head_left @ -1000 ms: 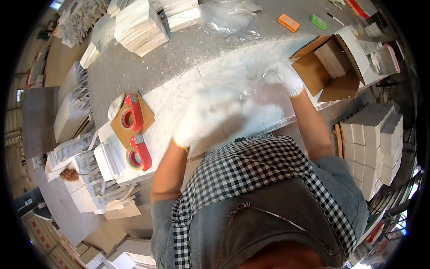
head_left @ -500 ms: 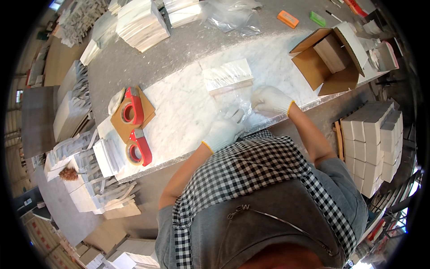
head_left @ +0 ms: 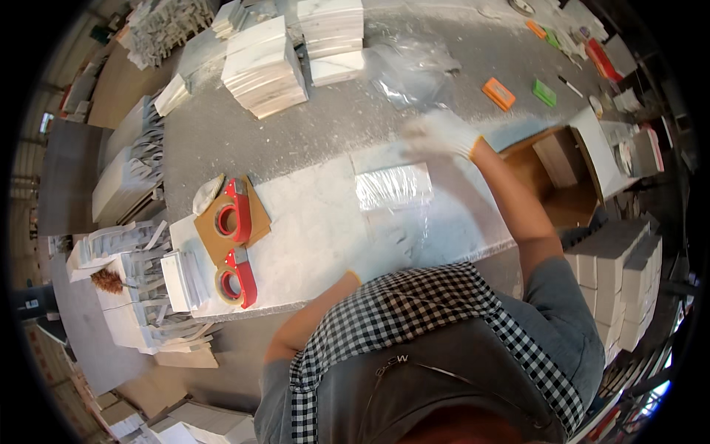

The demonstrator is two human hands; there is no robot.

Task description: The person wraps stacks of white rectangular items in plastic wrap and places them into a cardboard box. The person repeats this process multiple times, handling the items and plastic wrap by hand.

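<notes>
- So your flat white block in shiny clear plastic wrap (head_left: 393, 186) is sitting on the long white marble-look slab (head_left: 303, 196) on the grey counter (head_left: 318, 122), right between your hands.
- Your left hand (head_left: 381, 251), white glove, is down by the wrap's loose near end. Can't tell if that grip is pinching any of it.
- Your right hand (head_left: 438, 135), gloved too, is past the block's far right corner. It's blurry, so can't tell how wide that grip is.
- Heads up, your right forearm cuts across in front of the open cardboard box (head_left: 600, 152), which has a pale block (head_left: 556, 157) inside.
- Beyond that hand: crumpled clear plastic (head_left: 414, 70), then an orange block (head_left: 499, 94) and a green one (head_left: 544, 92) off to the right.
- Over left, two red tape dispensers (head_left: 242, 211), the farther one on brown cardboard (head_left: 259, 222).
- Tall white tile stacks (head_left: 264, 74) crowd the far side.
</notes>
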